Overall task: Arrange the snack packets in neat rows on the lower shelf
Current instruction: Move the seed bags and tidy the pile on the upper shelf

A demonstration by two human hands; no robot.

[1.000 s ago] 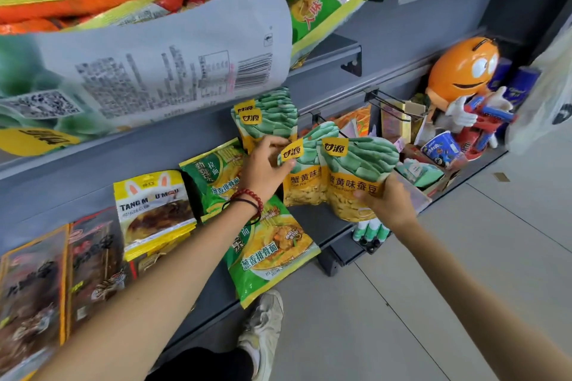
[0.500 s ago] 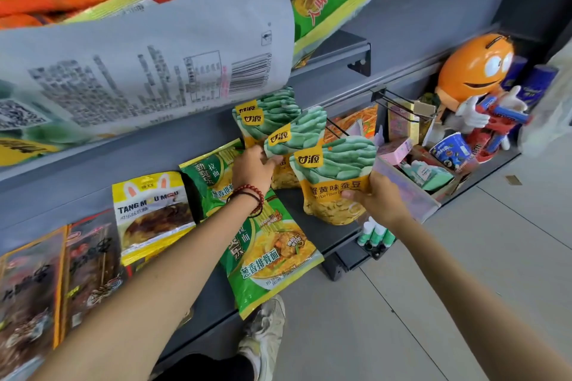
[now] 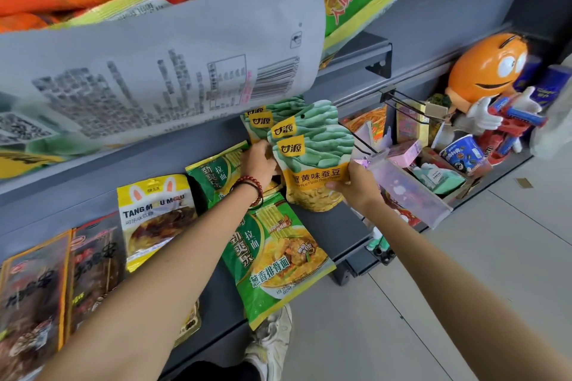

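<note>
Three green-and-yellow bean snack packets stand one behind another at the back of the grey lower shelf (image 3: 334,229). My right hand (image 3: 353,185) grips the front bean packet (image 3: 312,170) at its lower right edge. My left hand (image 3: 258,161) presses against the left side of the bean packets behind (image 3: 297,124). Two green noodle packets (image 3: 275,254) lie under my left wrist. A yellow Tang Mou Mou packet (image 3: 154,216) and dark red-brown packets (image 3: 89,269) stand in a row to the left.
A large pale bag (image 3: 148,71) hangs over the upper shelf edge above the packets. To the right are wire hooks (image 3: 405,102), a clear pink bin (image 3: 408,192), an orange candy figure (image 3: 486,71) and small boxes. My shoe (image 3: 272,340) rests on the tiled floor below.
Both hands moved the bean packets left and back, bringing them together into one overlapping stack. The front packet now covers most of the second one.
</note>
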